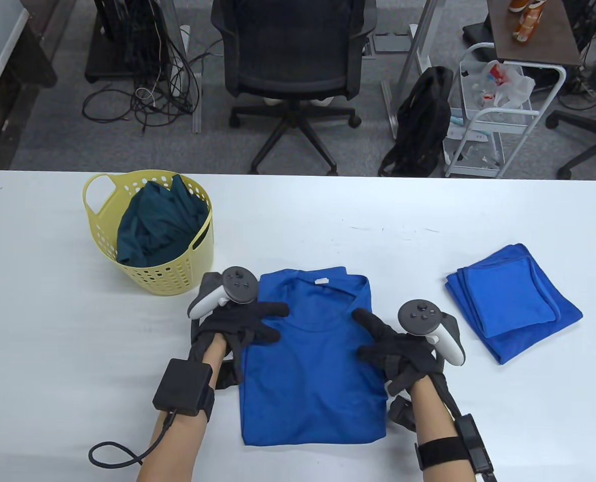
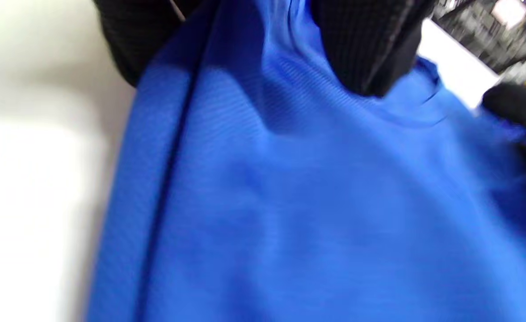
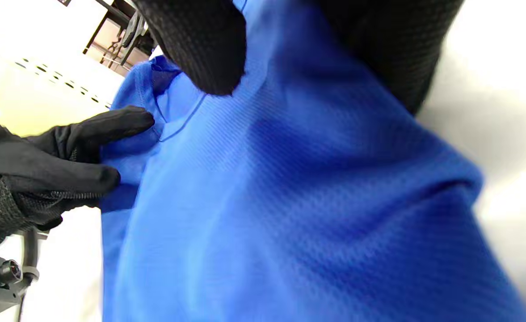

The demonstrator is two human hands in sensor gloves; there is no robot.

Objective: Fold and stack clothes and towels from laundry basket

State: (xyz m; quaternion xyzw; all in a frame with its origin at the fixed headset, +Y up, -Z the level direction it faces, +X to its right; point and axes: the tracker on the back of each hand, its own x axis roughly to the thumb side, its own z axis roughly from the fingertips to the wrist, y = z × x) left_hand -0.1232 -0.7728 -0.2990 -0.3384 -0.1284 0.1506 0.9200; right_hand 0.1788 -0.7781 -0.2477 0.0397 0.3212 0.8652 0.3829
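A blue t-shirt [image 1: 310, 366] lies flat on the white table [image 1: 52, 326], sides folded in, collar toward the far side. My left hand [image 1: 250, 324] holds its left edge below the collar, fingers lying over the cloth. My right hand [image 1: 383, 346] holds the right edge at about the same height. The left wrist view shows the shirt [image 2: 312, 201] up close under my left fingers [image 2: 365, 44]. The right wrist view shows the shirt [image 3: 289, 201] with cloth pinched between the left fingers [image 3: 88, 174], and a right finger [image 3: 200, 49] on top.
A yellow laundry basket [image 1: 160, 278] at the left holds a dark teal garment [image 1: 157, 226]. Folded blue towels [image 1: 513, 301] are stacked at the right. An office chair [image 1: 293, 60] and a cart [image 1: 493, 115] stand beyond the table's far edge.
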